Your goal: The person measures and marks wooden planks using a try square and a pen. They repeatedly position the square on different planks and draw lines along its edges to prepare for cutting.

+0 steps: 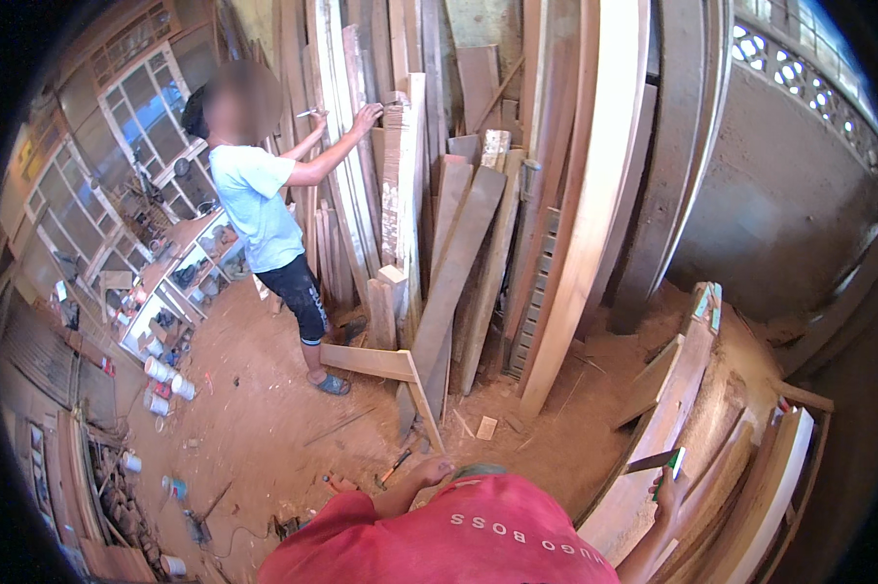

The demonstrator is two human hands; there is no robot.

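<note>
My left hand (431,471) is low in the middle, fingers curled at the near end of a narrow wooden strip (425,409). The strip meets a pale board (366,361) at a corner and runs down toward me. At the lower right my right hand (667,490) is closed on the green and white handle of a handsaw (656,461); its dark blade points left, strongly foreshortened. Beneath that hand lies a long plank (677,389). A hammer (396,468) rests on the floor just left of my left hand. My red shirt covers the bottom.
A person (264,209) in a light blue shirt stands at the upper left, handling tall planks (334,146). More timber (585,224) leans on the wall. A small wood block (486,428) lies on the dusty floor. Buckets (159,370) and cluttered shelves (181,282) are far left.
</note>
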